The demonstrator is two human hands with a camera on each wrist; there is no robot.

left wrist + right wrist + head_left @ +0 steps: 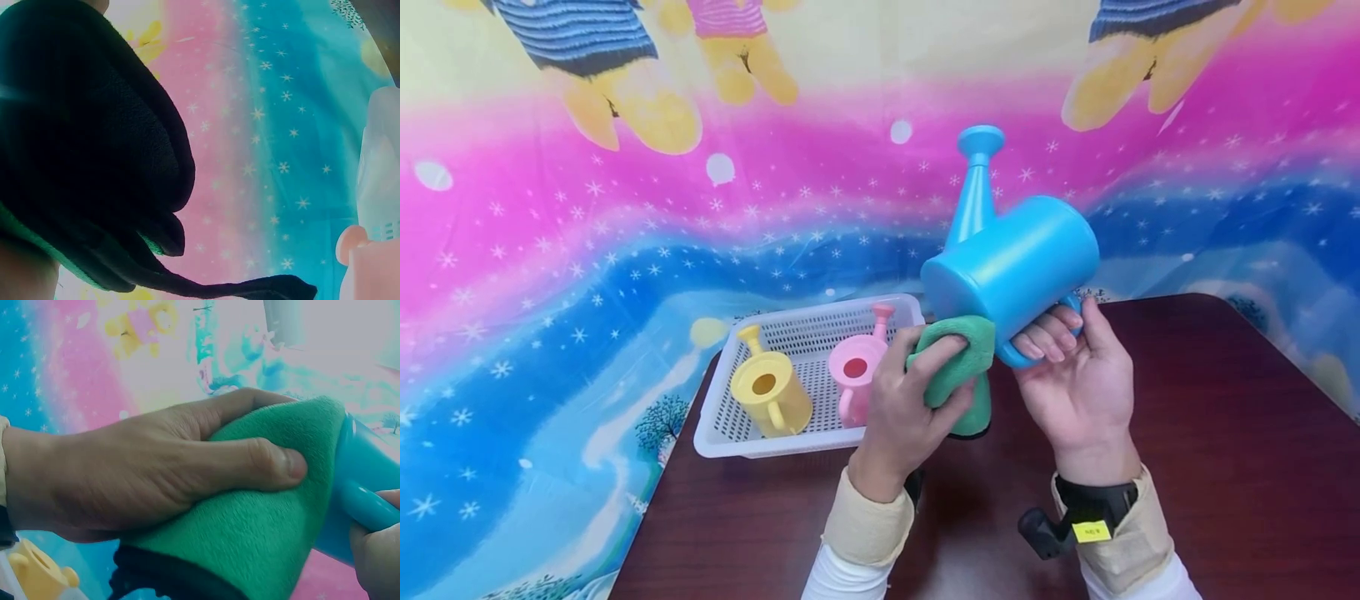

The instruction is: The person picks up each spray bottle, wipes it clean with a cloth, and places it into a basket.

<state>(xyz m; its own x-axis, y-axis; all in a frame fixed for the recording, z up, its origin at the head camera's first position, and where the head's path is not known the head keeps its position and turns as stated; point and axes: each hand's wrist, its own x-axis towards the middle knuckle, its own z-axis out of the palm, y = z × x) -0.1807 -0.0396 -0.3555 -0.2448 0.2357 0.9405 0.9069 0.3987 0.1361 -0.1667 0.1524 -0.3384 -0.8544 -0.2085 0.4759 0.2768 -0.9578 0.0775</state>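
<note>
A blue watering can [1018,258] is held up over the table, tilted so its base faces left and its spout points up. My right hand [1078,383] grips it by the handle from below. In my left hand [902,408] is a green cloth [958,354], bunched under the fingers and pressed to the can's base edge. The right wrist view shows the left thumb lying along the cloth [262,519], which covers the end of the blue can [375,456]. Dark folds of the cloth [94,125] fill much of the left wrist view.
On the dark wooden table [1225,417], a white perforated basket [715,437] stands at the left. Inside it are a yellow watering can [786,400] and a pink watering can [850,375]. A printed curtain [820,175] hangs behind the table.
</note>
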